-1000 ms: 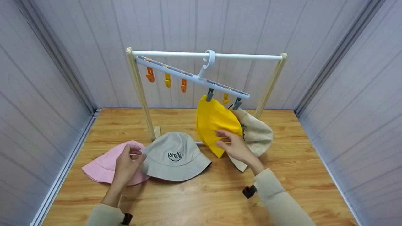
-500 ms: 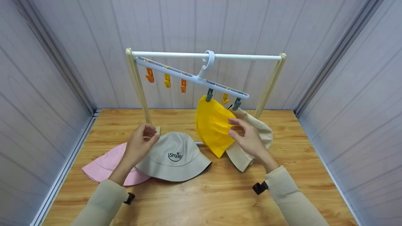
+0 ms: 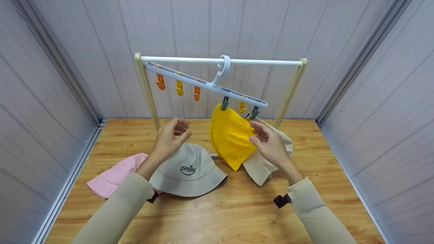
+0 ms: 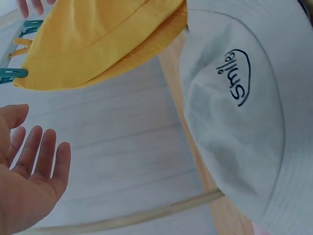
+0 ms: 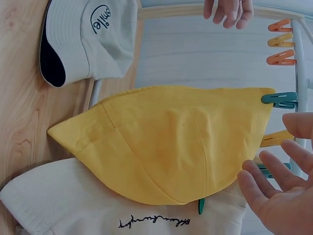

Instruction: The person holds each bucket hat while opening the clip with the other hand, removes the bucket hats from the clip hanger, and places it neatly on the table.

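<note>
A yellow hat (image 3: 232, 135) hangs by one edge from a dark green clip (image 3: 224, 103) on the tilted white hanger (image 3: 203, 83). Behind it, to the right, a cream hat (image 3: 259, 167) hangs from another dark clip (image 3: 254, 112). My right hand (image 3: 273, 145) is at the yellow hat's right side, fingers relaxed and gripping nothing; whether it touches the cloth I cannot tell. Above the grey "smile" hat (image 3: 188, 173), my left hand (image 3: 169, 139) is in the air, empty, with loosely bent fingers. In the left wrist view the left hand (image 4: 34, 181) faces the yellow hat's clip (image 4: 13, 73).
A pink hat (image 3: 115, 174) lies on the wooden table (image 3: 217, 220), partly under the grey hat and left forearm. Orange and yellow clips (image 3: 179, 88) hang on the hanger's raised left half. The rack's white bar (image 3: 264, 62) runs between wooden posts (image 3: 290, 95).
My left hand has moved up and to the right, from the pink hat to above the grey one. My right hand has risen along the yellow hat and shifted right.
</note>
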Demonstrator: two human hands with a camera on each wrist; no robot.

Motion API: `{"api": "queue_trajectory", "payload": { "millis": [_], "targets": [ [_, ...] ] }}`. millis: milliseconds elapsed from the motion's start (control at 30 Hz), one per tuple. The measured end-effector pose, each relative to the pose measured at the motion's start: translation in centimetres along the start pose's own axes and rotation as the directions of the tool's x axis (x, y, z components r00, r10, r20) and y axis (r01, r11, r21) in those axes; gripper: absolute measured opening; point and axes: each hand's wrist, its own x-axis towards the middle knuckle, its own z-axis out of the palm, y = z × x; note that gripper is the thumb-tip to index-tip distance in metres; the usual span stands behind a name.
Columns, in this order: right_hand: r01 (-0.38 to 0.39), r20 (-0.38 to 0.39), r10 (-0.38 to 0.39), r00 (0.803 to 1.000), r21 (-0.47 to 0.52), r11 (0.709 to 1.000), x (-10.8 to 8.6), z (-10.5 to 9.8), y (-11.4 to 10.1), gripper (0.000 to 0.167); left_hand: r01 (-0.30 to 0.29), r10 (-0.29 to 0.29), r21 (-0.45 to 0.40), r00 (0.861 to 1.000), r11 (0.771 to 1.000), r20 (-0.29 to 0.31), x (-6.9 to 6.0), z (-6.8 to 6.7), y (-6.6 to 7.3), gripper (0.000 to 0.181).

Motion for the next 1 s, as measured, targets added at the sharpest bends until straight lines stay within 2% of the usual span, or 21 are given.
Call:
{"api": "queue_trajectory", "payload": {
  "millis": [200,433,700,1000],
  "targets": [
    [0.003,-0.015,-0.003,1.0,0.001,1.0,-0.1,-0.2,0.2,0.048,-0.003,0.004,-0.049,1.0,0.999,0.026,1.3,1.5,0.4,0.029],
    [0.01,-0.029,-0.01,1.0,-0.013,1.0,-0.2,-0.4,0.1,0.048,0.007,-0.004,-0.047,0.998,0.999,0.059,2.9,3.4,0.8,0.033],
    [0.013,-0.046,-0.014,0.999,-0.009,1.0,-0.5,-0.5,0.2,0.048,0.074,-0.068,-0.075,0.994,0.994,0.088,4.7,5.3,1.4,0.04],
    [0.006,-0.054,-0.005,0.999,0.016,1.0,-0.7,-0.7,0.3,0.048,0.066,-0.06,-0.076,0.995,0.995,0.074,5.9,6.5,1.6,0.043]
  ]
}}
